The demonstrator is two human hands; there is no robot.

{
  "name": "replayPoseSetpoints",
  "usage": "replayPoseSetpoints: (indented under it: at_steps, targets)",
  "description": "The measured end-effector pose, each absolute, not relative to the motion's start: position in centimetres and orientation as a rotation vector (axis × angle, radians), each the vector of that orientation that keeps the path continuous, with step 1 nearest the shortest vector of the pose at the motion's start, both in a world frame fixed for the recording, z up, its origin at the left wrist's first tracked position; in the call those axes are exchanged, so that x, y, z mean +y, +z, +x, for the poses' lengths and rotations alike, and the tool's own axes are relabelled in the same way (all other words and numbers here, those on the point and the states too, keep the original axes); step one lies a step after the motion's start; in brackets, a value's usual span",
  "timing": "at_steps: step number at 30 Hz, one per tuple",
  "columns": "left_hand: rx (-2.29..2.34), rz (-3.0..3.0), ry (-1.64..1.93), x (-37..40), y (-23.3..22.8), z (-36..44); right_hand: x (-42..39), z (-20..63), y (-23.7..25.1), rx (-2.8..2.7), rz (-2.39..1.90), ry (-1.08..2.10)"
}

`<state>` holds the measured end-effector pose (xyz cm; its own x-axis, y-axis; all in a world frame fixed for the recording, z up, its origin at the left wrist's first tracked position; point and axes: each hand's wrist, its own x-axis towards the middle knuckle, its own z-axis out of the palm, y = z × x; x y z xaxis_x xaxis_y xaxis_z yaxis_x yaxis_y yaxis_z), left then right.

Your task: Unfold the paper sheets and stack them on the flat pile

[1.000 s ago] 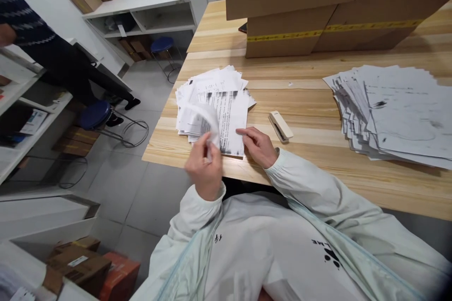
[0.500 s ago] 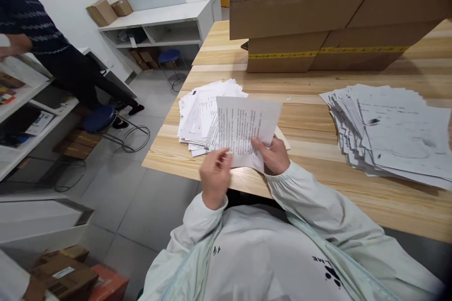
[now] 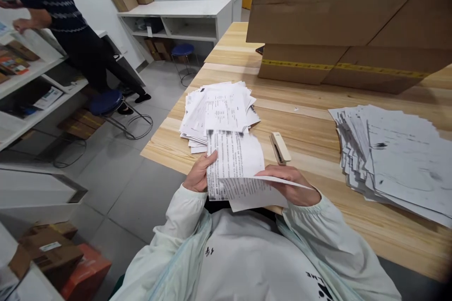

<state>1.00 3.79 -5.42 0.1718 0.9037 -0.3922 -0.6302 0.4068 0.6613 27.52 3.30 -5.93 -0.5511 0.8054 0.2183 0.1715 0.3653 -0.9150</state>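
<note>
My left hand (image 3: 197, 175) and my right hand (image 3: 293, 187) together hold a few printed sheets (image 3: 237, 164) just above the near edge of the wooden table (image 3: 310, 122). The left hand grips their left edge; the right hand is under a sheet that bends toward me. Just beyond them lies a loose pile of printed papers (image 3: 219, 108). A cream stapler (image 3: 279, 147) rests on the table right of the held sheets, near my right hand.
A larger fanned stack of papers (image 3: 395, 155) lies at the right. Big cardboard boxes (image 3: 339, 19) stand at the back of the table. On the left, a person in dark clothes (image 3: 67, 23) stands at white shelves by a blue stool (image 3: 106, 102). Boxes (image 3: 63, 258) sit on the floor.
I lifted sheets off the left pile, took them in both hands and drew them toward me. The stapler, hidden half a second ago, shows again. The view has tilted.
</note>
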Motion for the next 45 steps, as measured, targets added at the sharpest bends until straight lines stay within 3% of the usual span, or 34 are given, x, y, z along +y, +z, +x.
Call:
replayPoseSetpoints:
  at_steps: [5,9,30,41,45]
  targets:
    - [0.834,0.433,1.264,4.3,-5.2,1.2,3.0,27.8,-7.2,-1.238,-1.248,0.87]
    - [0.818,0.451,1.297,4.3,-4.7,0.8,3.0,28.0,-6.8,-0.963,-1.318,0.97]
    - [0.785,0.488,1.179,4.1,-3.9,2.6,2.6,26.7,-6.3,-1.219,-1.273,1.333]
    - [0.76,0.536,1.12,3.6,-3.8,3.7,2.3,26.3,-7.2,-1.356,-1.28,1.294]
    - [0.782,0.653,1.111,3.2,-2.9,3.6,2.5,25.9,-7.2,-1.393,-1.298,0.895]
